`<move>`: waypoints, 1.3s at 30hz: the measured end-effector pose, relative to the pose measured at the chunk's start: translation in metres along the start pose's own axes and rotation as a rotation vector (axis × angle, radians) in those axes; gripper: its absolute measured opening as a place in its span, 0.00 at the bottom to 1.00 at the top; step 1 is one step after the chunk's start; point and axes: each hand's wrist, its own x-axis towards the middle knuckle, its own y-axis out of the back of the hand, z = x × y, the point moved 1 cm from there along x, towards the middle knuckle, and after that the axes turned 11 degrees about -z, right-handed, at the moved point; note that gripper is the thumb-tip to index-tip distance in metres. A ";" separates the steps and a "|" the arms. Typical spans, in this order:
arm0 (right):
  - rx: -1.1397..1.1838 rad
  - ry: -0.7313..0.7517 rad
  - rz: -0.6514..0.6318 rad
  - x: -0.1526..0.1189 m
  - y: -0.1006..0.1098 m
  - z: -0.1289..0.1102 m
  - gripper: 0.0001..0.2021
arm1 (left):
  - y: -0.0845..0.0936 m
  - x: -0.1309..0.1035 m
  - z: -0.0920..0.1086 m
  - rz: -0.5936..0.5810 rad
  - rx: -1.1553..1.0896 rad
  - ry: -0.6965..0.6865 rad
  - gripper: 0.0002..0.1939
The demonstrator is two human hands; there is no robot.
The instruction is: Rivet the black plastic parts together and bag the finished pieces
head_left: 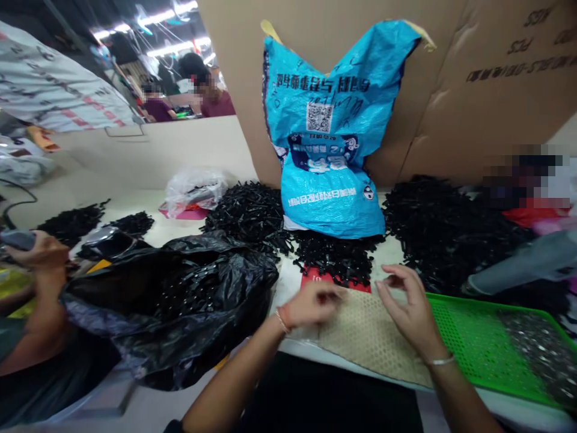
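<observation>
My left hand (313, 305) hovers over the left side of a beige dotted mat (374, 328), its fingers curled but smeared by motion; whether it holds anything cannot be made out. Over the mat's right side is my right hand (408, 307), thumb and fingers apart with nothing visible between them. Just beyond both hands lies a pile of small black parts (333, 255), partly on a red sheet (318, 278). A blue woven sack (333, 198) stands behind, its lower end over that pile.
A green perforated tray (473, 343) with small shiny metal pieces (536, 343) is on the right. To the left, a black plastic bag (238, 288) gapes open with black parts inside. More black heaps (247, 210) lie behind. A co-worker's hand (42, 249) is far left; a grey sleeve (523, 261) reaches in from the right.
</observation>
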 end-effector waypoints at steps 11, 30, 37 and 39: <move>-1.224 -0.192 -0.475 0.051 0.041 0.086 0.21 | 0.097 0.045 -0.075 0.530 0.991 0.725 0.22; -0.939 0.024 -0.120 0.085 0.088 0.088 0.16 | 0.111 0.026 -0.071 0.935 0.892 0.561 0.17; -0.857 -0.040 0.004 0.079 0.089 0.073 0.17 | 0.111 0.020 -0.048 0.911 0.923 0.554 0.21; -0.753 -0.044 -0.032 0.071 0.084 0.067 0.18 | 0.112 0.018 -0.045 0.851 0.928 0.650 0.20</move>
